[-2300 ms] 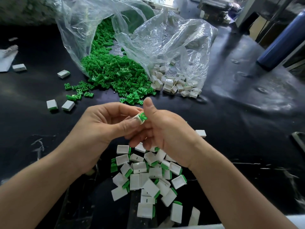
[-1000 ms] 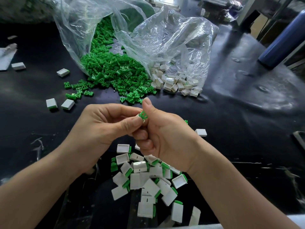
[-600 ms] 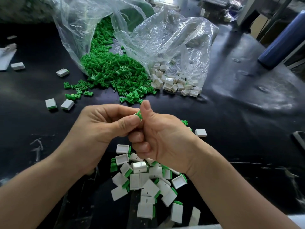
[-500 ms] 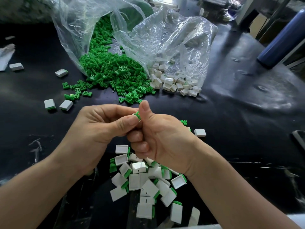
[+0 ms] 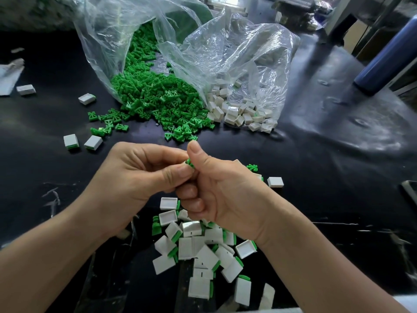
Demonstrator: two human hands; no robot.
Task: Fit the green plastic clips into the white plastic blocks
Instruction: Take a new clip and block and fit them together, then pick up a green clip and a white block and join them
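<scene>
My left hand (image 5: 133,179) and my right hand (image 5: 223,193) meet over the middle of the black table. Between their thumbs sits a green clip (image 5: 189,163); only its top shows. The white block it belonged with earlier is hidden inside the fingers. Below the hands lies a pile of white blocks with green clips fitted (image 5: 203,249). At the back a clear bag spills loose green clips (image 5: 155,100), and a second clear bag holds bare white blocks (image 5: 239,114).
Stray white blocks lie at the left (image 5: 71,141), (image 5: 86,98) and one to the right of my hand (image 5: 275,181). A loose green clip (image 5: 252,167) rests behind my right hand. A dark blue cylinder (image 5: 388,55) stands at the back right.
The white block with the clip, visible between the thumbs earlier, has sunk into the fingers; only green shows now. My right thumb has shifted up over it. The hands stayed in place.
</scene>
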